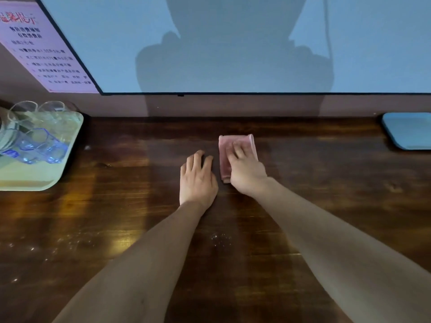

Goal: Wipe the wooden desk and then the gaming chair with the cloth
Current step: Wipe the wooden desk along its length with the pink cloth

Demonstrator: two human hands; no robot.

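Observation:
A folded pink cloth (233, 142) lies flat on the dark wooden desk (116, 206), near the middle and toward the back. My right hand (245, 170) lies on top of the cloth with its fingers spread and straight, pressing it to the wood. My left hand (197, 178) rests palm down on the bare desk just left of the cloth, fingers relaxed, holding nothing. The gaming chair is out of view.
A pale green tray (46, 178) with clear and blue glasses (42, 148) sits at the left edge. A blue pad (408, 131) lies at the back right. A large lit screen (233, 43) fills the wall behind the desk, with a printed notice (39, 47) to its left.

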